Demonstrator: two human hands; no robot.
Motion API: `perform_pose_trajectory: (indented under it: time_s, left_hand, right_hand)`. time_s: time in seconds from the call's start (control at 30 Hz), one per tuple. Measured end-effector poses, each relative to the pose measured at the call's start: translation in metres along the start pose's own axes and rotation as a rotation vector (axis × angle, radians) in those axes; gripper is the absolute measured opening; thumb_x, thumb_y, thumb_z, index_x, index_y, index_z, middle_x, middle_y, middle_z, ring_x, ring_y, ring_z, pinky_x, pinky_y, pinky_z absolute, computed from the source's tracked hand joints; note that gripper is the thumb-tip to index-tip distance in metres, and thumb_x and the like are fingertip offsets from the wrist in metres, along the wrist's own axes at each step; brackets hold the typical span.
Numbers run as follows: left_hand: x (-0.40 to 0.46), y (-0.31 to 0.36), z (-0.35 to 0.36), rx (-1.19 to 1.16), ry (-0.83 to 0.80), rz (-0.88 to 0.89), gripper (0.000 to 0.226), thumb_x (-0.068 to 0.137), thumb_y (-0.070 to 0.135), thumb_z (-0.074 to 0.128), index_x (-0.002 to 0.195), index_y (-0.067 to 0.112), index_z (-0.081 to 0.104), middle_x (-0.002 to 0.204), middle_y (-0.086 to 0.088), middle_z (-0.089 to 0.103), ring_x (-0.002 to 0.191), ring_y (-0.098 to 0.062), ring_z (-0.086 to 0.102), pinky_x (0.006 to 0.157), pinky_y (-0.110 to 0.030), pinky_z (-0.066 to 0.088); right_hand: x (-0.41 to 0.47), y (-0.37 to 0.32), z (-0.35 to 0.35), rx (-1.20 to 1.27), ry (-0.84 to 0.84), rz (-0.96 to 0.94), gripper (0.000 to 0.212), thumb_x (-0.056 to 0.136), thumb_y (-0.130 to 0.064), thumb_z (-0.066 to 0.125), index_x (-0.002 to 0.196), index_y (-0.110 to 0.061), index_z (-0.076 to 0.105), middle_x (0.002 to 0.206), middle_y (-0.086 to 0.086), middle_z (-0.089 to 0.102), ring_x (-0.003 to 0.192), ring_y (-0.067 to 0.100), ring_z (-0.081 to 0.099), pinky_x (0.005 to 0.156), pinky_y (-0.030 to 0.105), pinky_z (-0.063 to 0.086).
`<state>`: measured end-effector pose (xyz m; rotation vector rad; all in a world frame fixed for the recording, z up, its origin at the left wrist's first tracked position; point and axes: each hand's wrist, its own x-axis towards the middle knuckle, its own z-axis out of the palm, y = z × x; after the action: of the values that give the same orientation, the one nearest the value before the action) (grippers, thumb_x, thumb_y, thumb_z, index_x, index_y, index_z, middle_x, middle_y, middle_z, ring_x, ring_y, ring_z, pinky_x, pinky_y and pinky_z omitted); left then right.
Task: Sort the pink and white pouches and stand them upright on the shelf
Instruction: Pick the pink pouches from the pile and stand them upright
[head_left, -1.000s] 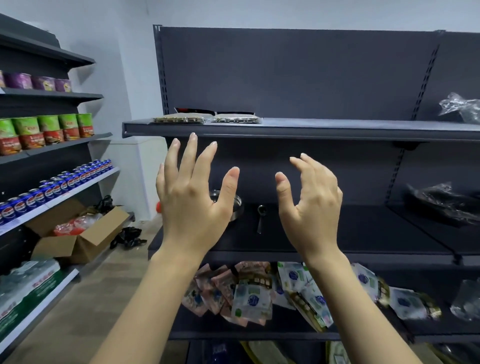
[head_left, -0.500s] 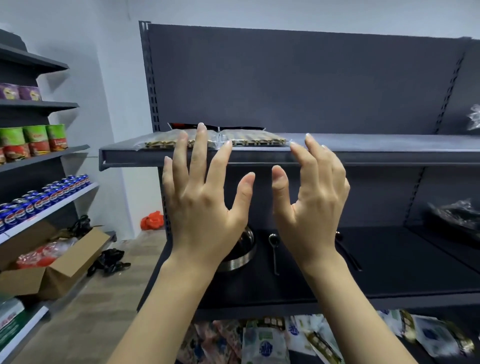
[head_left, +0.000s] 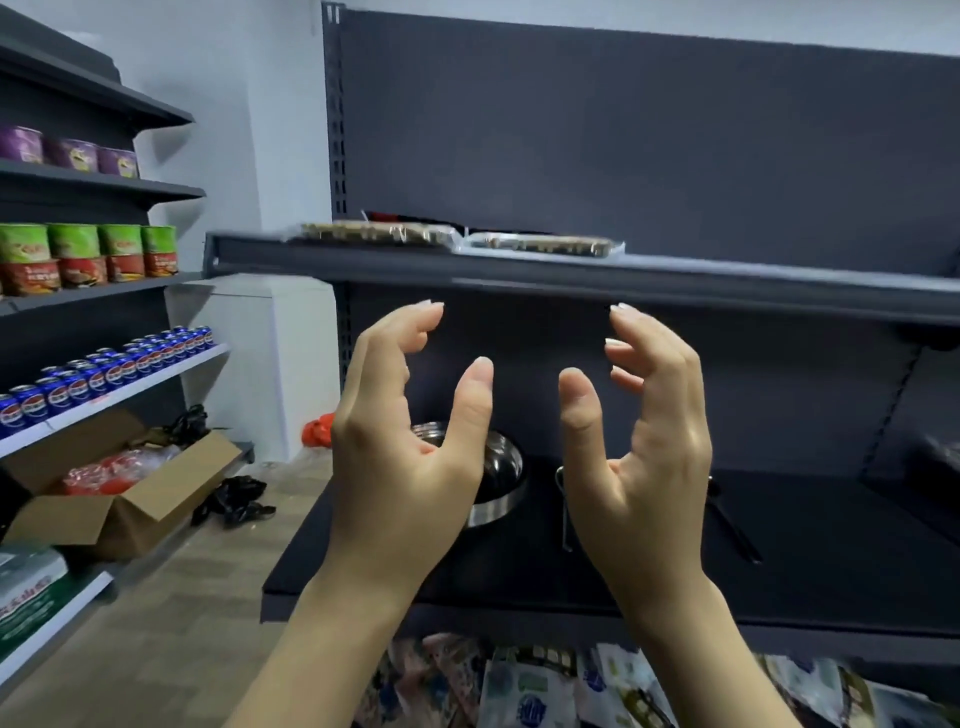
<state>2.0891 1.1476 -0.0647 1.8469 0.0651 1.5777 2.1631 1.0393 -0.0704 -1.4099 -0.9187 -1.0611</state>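
Steel bowl (head_left: 496, 467) behind left hand (head_left: 405, 457); spoon (head_left: 563, 512) adj.

Two flat clear-wrapped packs (head_left: 457, 240) lie on the upper dark shelf (head_left: 727, 283). Below, a steel bowl (head_left: 496, 480) sits beside a ladle (head_left: 563, 512). Off left: green cup noodles (head_left: 85, 254), blue cans (head_left: 104, 371), an open cardboard box (head_left: 124, 499) holding red packets.
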Motion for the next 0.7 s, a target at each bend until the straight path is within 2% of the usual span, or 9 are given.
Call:
perform_pose_trajectory:
  time_s: [0.13,0.23,0.37,0.47,0.63,0.7]
  left_hand:
    - [-0.058,-0.029,0.0,0.027,0.026,0.025,0.034,0.084,0.043,0.051,0.117,0.036,0.044,0.114,0.024,0.052,0.11,0.004,0.052,0.092,-0.014,0.042]
    - [-0.117,-0.069,0.0,0.024,0.038,0.027,0.032,0.086,0.04,0.053,0.117,0.034,0.047,0.112,0.02,0.056,0.109,0.001,0.054,0.089,-0.016,0.045]
    - [-0.199,-0.133,0.005,0.036,0.046,0.031,0.032,0.082,0.044,0.053,0.113,0.039,0.048,0.104,0.017,0.059,0.099,-0.003,0.058,0.076,-0.018,0.046]
    - [-0.248,-0.176,0.008,0.028,0.04,-0.021,0.031,0.08,0.046,0.054,0.111,0.043,0.049,0.103,0.019,0.059,0.096,0.0,0.058,0.075,-0.012,0.044]
    - [-0.306,-0.24,0.01,0.069,0.038,-0.061,0.028,0.085,0.042,0.056,0.111,0.04,0.048,0.111,0.022,0.056,0.102,0.004,0.054,0.08,-0.017,0.044]
    - [-0.321,-0.259,0.008,0.08,0.047,-0.081,0.025,0.087,0.036,0.057,0.11,0.041,0.047,0.11,0.023,0.055,0.102,0.003,0.054,0.077,-0.017,0.044]
  right_hand:
    - [-0.065,0.016,-0.002,0.058,-0.038,-0.015,0.037,0.091,-0.025,0.05,0.126,-0.012,0.047,0.126,0.006,0.051,0.113,0.017,0.054,0.096,0.025,0.045]
    - [-0.133,0.041,0.006,0.06,-0.011,-0.057,0.037,0.091,-0.021,0.051,0.124,-0.005,0.05,0.123,0.005,0.051,0.111,0.019,0.055,0.095,0.026,0.046]
    - [-0.226,0.081,0.023,0.067,0.023,-0.124,0.036,0.091,-0.022,0.051,0.121,-0.003,0.054,0.122,0.002,0.05,0.11,0.019,0.056,0.095,0.028,0.046]
    - [-0.279,0.105,0.032,0.063,0.013,-0.133,0.036,0.091,-0.025,0.05,0.12,-0.005,0.055,0.122,-0.001,0.05,0.11,0.017,0.056,0.094,0.025,0.045]
    - [-0.352,0.142,0.05,0.086,-0.013,-0.111,0.033,0.091,-0.028,0.047,0.116,-0.008,0.057,0.116,-0.004,0.052,0.105,0.012,0.056,0.09,0.021,0.045]
    - [-0.376,0.155,0.058,0.091,-0.05,-0.098,0.033,0.091,-0.03,0.046,0.116,-0.01,0.056,0.113,-0.007,0.051,0.103,0.009,0.055,0.089,0.018,0.044]
